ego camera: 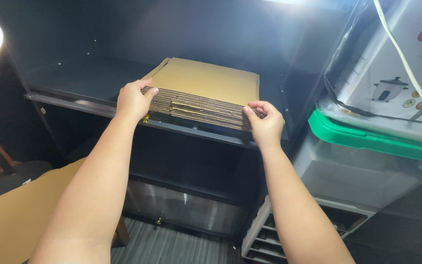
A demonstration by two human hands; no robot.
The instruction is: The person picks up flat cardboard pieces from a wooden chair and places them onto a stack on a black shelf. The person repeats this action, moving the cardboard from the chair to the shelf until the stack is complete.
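Two hands are holding a stack of flat cardboard sheets on a dark cabinet shelf.
The left hand (132,100) and right hand (265,123) are clamping the front corners of the cardboard stack (203,93), which is lying at the shelf (74,80) front edge, slightly overhanging; open shelf room is lying to its left.

both hands (133,100) gripping cardboard stack (203,93), black shelf (74,80)

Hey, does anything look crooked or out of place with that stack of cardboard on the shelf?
Slightly. The stack of flattened cardboard is uneven: its front edges are stepped, not flush, and it overhangs the dark shelf lip. The left hand and right hand grip its front corners. No damage shows.
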